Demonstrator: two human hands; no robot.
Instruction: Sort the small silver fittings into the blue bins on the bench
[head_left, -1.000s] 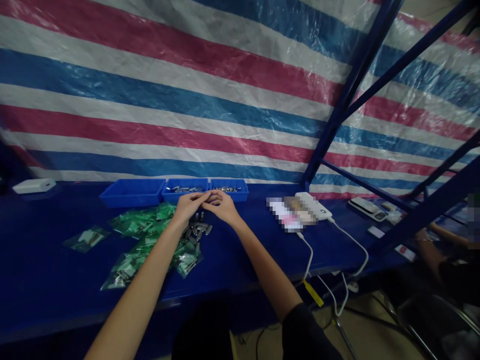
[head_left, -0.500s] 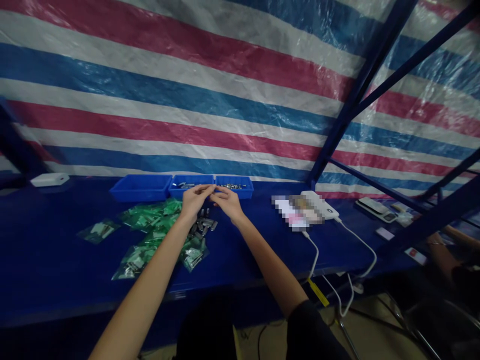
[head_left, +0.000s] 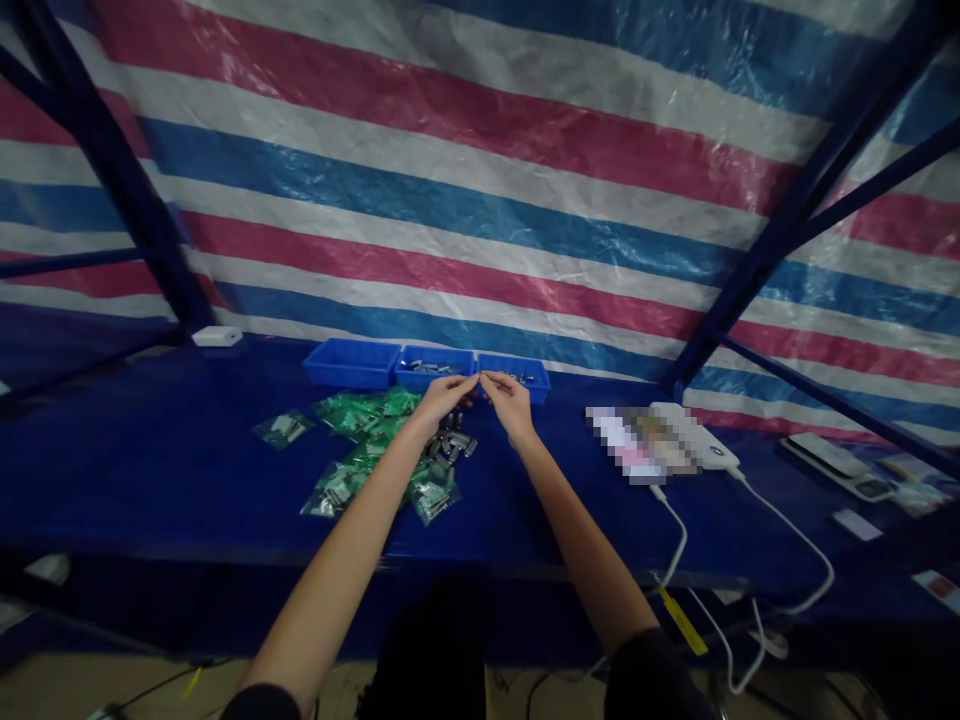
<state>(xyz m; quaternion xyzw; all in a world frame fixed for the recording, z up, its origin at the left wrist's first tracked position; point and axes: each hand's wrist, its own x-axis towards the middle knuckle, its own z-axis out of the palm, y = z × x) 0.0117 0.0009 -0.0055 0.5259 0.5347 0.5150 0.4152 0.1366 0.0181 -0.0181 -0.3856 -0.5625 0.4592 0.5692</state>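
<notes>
Fingertips of my left hand [head_left: 444, 398] and my right hand [head_left: 510, 402] meet in a pinch just in front of the blue bins. Anything held between them is too small to make out. Behind my hands are a blue bin with metal parts [head_left: 435, 367] and a blue bin with small pieces [head_left: 534, 379]. Loose dark metal pieces [head_left: 457, 443] lie below my left hand. Beside them spreads a pile of green plastic bags [head_left: 360, 415], partly hidden by my left forearm.
A third blue bin [head_left: 351, 362] stands at the left of the row. One clear bag [head_left: 283, 429] and a white box [head_left: 217, 336] lie farther left. Right of my arms are a white power bank [head_left: 697, 440], cables [head_left: 787, 535] and a scale [head_left: 836, 465].
The view has shifted left, so the table items appear farther right. My hands remain together near the bins, with the fingertips still pinched.
</notes>
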